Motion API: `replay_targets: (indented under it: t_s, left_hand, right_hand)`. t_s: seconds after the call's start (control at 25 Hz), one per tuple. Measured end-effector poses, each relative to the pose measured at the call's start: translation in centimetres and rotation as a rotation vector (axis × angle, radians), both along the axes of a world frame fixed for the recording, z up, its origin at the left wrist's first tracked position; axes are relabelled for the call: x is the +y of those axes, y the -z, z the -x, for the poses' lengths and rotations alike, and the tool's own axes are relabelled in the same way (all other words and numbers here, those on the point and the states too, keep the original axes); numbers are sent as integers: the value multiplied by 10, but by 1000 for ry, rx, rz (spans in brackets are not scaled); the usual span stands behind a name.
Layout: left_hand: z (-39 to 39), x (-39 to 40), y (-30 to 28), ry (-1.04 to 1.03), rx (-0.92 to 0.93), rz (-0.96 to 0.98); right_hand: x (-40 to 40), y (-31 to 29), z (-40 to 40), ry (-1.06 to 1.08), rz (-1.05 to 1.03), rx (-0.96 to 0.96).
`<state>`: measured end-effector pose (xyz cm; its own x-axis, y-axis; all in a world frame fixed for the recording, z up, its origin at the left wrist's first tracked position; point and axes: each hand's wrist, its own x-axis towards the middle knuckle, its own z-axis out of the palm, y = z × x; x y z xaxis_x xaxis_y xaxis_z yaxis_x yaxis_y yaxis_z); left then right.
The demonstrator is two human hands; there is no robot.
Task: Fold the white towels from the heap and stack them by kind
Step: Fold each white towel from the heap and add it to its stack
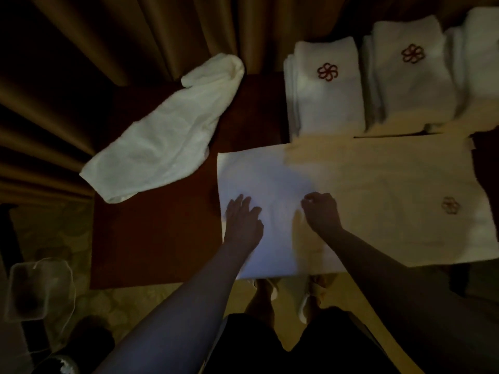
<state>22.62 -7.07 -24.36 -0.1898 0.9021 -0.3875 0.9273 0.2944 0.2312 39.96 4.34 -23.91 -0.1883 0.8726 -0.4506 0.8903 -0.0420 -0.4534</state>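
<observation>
Head view: a white towel [378,184] lies spread flat on the dark table [162,238]. Left hand [243,222] rests flat, fingers straight, on its left part; right hand [321,209] pinches it mid-cloth. Folded stacks [326,98] sit beyond the towel, a crumpled towel [162,139] to its left

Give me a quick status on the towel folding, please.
Left hand flat on spread towel; right hand curled over it. Folded stacks behind. Loose towel aside, nothing blocking.

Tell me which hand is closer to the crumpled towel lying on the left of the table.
Left. The left hand rests flat on the spread towel, just right of the crumpled towel. The right hand, fingers curled, sits farther right.
</observation>
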Motion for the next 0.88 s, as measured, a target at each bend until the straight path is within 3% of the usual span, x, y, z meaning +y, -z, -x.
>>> replay_targets:
  t_s: [0.08,0.24,0.44,0.76,0.88]
  left_hand:
    - [-21,-7,1,53,-29,39]
    - [-64,-14,-2,33,-74,43]
    - [-126,-25,-4,69,-55,11]
    - [-213,-44,-10,-216,-43,79]
    - [-219,-46,-3,-221,39,66]
  right_hand:
    - [-5,1,-43,-66,8,-132]
    - [-19,7,-135,34,-20,-110]
    - [-20,5,-209,-38,-80,-139]
    - [-29,10,-281,-347,-260,-187]
    - [-26,13,-287,-420,-253,-242]
